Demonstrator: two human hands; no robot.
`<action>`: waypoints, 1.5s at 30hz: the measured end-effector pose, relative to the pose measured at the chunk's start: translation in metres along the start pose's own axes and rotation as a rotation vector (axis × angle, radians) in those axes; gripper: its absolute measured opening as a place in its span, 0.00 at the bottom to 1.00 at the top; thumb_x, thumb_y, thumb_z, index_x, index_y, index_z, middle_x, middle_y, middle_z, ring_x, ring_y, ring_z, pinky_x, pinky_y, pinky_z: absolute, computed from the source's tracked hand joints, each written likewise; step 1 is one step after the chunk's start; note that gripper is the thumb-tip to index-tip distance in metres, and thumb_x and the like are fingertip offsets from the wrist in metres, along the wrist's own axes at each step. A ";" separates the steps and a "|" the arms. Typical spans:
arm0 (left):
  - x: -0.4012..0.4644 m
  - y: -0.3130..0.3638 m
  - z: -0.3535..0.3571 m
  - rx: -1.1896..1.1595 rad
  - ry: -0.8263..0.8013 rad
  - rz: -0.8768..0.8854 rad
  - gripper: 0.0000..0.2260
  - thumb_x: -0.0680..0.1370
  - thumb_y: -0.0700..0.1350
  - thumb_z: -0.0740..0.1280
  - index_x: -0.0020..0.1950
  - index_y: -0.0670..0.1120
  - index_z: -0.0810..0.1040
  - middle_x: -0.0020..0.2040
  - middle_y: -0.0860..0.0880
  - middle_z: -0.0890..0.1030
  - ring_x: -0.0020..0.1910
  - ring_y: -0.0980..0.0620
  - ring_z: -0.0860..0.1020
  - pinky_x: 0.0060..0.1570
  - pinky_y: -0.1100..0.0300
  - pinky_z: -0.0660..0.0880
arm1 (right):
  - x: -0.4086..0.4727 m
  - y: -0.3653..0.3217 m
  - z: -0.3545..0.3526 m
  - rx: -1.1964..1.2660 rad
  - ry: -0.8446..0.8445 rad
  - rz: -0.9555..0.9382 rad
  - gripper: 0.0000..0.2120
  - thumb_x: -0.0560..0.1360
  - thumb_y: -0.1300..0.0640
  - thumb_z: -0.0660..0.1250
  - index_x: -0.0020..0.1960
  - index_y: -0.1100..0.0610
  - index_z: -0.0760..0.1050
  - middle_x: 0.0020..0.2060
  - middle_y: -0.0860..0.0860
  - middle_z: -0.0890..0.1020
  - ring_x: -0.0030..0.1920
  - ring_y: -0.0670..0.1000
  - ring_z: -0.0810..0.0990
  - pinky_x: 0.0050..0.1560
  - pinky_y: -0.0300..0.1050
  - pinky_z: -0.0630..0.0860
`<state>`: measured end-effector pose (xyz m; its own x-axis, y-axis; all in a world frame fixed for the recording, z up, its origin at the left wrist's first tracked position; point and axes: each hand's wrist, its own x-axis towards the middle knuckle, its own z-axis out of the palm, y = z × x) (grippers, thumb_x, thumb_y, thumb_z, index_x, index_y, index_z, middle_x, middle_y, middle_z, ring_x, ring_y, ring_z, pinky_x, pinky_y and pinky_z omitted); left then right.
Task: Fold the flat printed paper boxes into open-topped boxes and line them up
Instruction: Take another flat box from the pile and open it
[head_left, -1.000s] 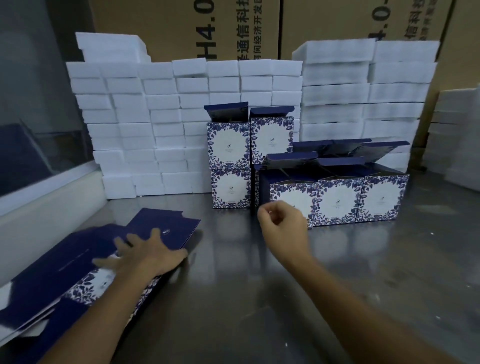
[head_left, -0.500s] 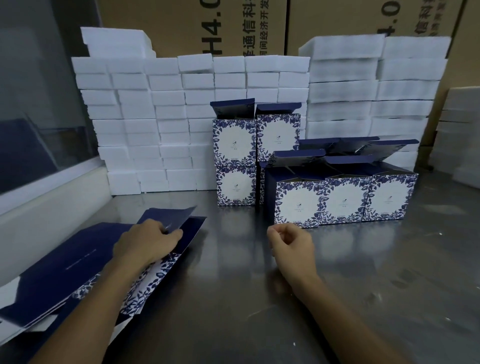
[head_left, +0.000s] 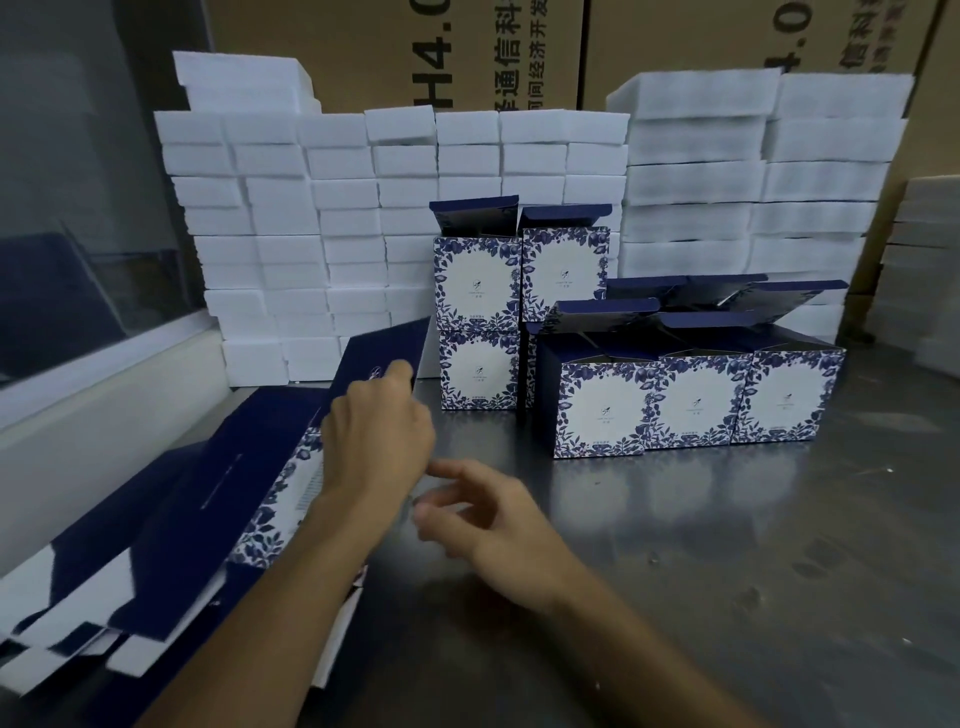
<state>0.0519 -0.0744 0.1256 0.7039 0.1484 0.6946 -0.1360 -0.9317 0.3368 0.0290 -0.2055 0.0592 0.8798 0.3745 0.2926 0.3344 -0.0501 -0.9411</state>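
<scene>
A pile of flat navy and blue-floral paper boxes (head_left: 171, 525) lies on the steel table at the left. My left hand (head_left: 376, 436) grips the top flat box (head_left: 382, 353) by its navy flap and lifts that end off the pile. My right hand (head_left: 488, 525) hovers just right of it with fingers spread and holds nothing. Folded open-topped boxes stand ahead: a front row of three (head_left: 691, 400) and a stack of two-high boxes (head_left: 475, 317) behind them on the left.
Walls of stacked white foam blocks (head_left: 291, 244) line the back, with brown cartons (head_left: 467, 47) behind them. A glass partition with a white ledge (head_left: 93, 374) runs along the left. The steel table (head_left: 727, 571) stretches to the right.
My left hand has raised the flat box's flap end up and to the right. My right hand has uncurled from a loose fist and moved left toward the lifted box.
</scene>
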 end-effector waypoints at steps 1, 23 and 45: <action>-0.001 0.006 -0.001 -0.039 0.013 0.005 0.09 0.79 0.40 0.63 0.58 0.43 0.76 0.40 0.40 0.80 0.41 0.37 0.78 0.37 0.49 0.71 | -0.001 -0.002 0.006 0.014 -0.049 -0.033 0.14 0.76 0.55 0.72 0.59 0.45 0.77 0.46 0.46 0.84 0.45 0.44 0.83 0.44 0.37 0.77; -0.020 -0.049 0.010 -0.702 -0.078 -0.332 0.23 0.73 0.31 0.63 0.61 0.55 0.77 0.58 0.52 0.78 0.50 0.58 0.77 0.48 0.59 0.76 | -0.003 -0.014 -0.068 0.144 0.656 -0.094 0.15 0.82 0.61 0.64 0.67 0.49 0.74 0.49 0.48 0.87 0.50 0.46 0.85 0.51 0.42 0.81; -0.043 -0.048 0.007 -0.370 -0.160 0.052 0.29 0.80 0.35 0.64 0.79 0.47 0.60 0.72 0.50 0.69 0.64 0.54 0.72 0.59 0.62 0.72 | -0.011 -0.011 -0.094 0.011 0.686 -0.129 0.25 0.82 0.56 0.65 0.78 0.50 0.65 0.29 0.53 0.79 0.35 0.45 0.72 0.35 0.36 0.72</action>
<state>0.0336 -0.0381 0.0748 0.7849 0.0233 0.6192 -0.3955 -0.7503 0.5297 0.0470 -0.2962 0.0821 0.8491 -0.2929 0.4396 0.4504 -0.0335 -0.8922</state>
